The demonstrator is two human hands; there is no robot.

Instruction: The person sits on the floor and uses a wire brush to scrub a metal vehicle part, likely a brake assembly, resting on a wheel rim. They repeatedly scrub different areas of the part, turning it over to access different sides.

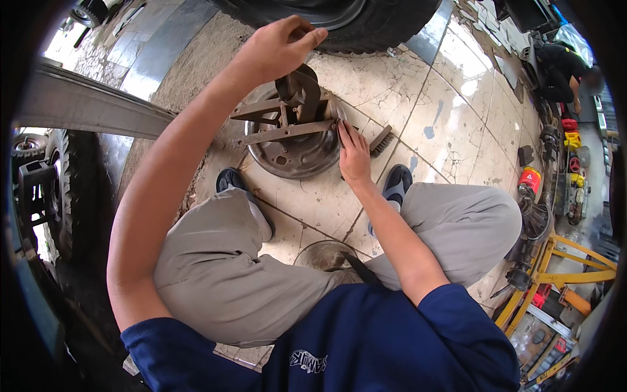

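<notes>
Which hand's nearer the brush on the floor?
Right. The right hand is just left of the brush, at the end of the metal bracket; the left hand is farther off, up and left, near the large tyre.

We rest the fingers of our right hand (354, 157) against a brown metal frame (289, 132) over a round, dark metal disc (302, 163), while our left hand (282, 51) hovers, fingers curled, near a large tire (392, 32). A brush (381, 140) lies on the tiled floor (450, 140) beside our right hand.
</notes>
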